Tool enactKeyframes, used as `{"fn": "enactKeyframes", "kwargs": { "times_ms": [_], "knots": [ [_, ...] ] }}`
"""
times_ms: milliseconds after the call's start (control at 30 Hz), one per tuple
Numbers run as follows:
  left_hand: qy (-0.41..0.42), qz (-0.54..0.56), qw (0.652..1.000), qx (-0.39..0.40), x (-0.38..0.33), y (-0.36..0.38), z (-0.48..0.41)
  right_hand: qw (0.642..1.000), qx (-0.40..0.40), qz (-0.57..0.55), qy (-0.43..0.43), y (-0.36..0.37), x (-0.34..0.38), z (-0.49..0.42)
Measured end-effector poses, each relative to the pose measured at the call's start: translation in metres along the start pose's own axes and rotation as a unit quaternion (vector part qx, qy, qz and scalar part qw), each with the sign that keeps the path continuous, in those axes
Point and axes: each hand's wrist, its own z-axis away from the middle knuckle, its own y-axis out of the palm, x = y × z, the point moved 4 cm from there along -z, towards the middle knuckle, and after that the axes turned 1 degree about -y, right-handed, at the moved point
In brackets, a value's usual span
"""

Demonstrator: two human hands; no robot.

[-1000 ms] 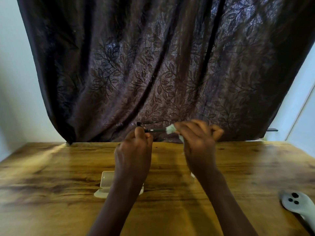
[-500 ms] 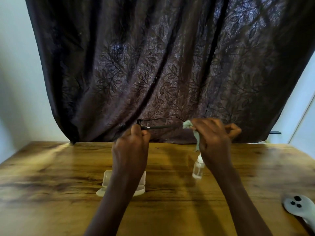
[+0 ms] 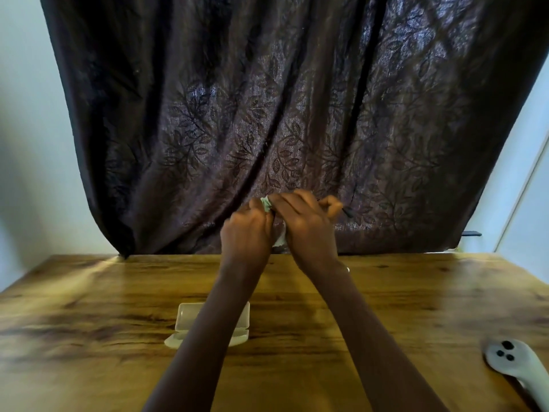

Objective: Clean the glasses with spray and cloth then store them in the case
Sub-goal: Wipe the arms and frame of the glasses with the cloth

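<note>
Case (image 3: 185, 322) sat open on the table (image 3: 89, 307), below and left of my left forearm. Nothing showed in it, though the forearm covered part. Left hand (image 3: 246, 230) was raised with fingers curled tight. The grip point was hidden, but I'd judge it held the glasses frame. Cloth (image 3: 266, 204) was bunched between both hands, a tail hanging below. Right hand (image 3: 307, 226) pinched the cloth, touching the left hand.

Glasses (image 3: 347, 212): only a dark arm tip showed, just past my right fingers. Long axis looked roughly left-right across both hands, tip pointing right and slightly down. Controller (image 3: 511, 361) lay well right of my right arm. Spray bottle wasn't in view.

Status: wiping in progress; can't tell whether spraying was done. Left to do: finish the wipe, fold, put in the case, close it.
</note>
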Motion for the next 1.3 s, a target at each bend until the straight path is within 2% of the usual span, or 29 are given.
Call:
{"fn": "enactKeyframes", "kwargs": {
  "times_ms": [67, 233, 367, 433, 600, 733, 800, 967, 1100, 1167, 1300],
  "knots": [
    [-0.008, -0.002, 1.000, -0.002, 0.007, 0.000, -0.003, 1.000, 0.003, 0.028, -0.005, 0.002, -0.013, -0.001],
    [-0.028, -0.016, 0.999, -0.041, 0.029, -0.012, -0.007, 0.994, 0.035, 0.014, 0.106, -0.006, -0.065, 0.006],
    [-0.028, -0.016, 0.998, -0.050, 0.023, -0.012, -0.011, 0.991, 0.035, 0.032, 0.126, -0.008, -0.068, 0.006],
    [-0.020, -0.017, 0.999, -0.048, 0.014, -0.009, -0.013, 0.993, 0.019, 0.045, 0.106, -0.008, -0.055, 0.000],
    [-0.003, -0.003, 1.000, -0.029, 0.000, 0.002, -0.012, 0.997, -0.024, 0.067, -0.019, -0.007, -0.016, -0.013],
    [0.007, 0.005, 0.999, -0.035, 0.000, -0.001, -0.010, 0.992, -0.029, 0.111, -0.049, -0.012, -0.013, -0.012],
    [-0.003, 0.006, 0.999, -0.044, 0.003, -0.005, -0.009, 0.993, -0.022, 0.114, -0.030, -0.016, -0.024, -0.007],
    [-0.029, 0.008, 0.997, -0.069, 0.015, -0.013, -0.007, 0.991, 0.027, 0.044, 0.121, -0.027, -0.063, 0.013],
    [-0.041, 0.014, 0.997, -0.069, 0.013, -0.011, -0.007, 0.989, 0.005, 0.022, 0.148, -0.027, -0.063, 0.014],
    [-0.039, 0.011, 0.997, -0.061, 0.008, -0.008, -0.007, 0.992, -0.005, 0.014, 0.124, -0.027, -0.051, 0.009],
    [-0.012, 0.015, 0.999, -0.037, -0.002, 0.000, -0.006, 0.995, -0.043, 0.093, -0.009, -0.021, -0.017, -0.001]
  ]
}}
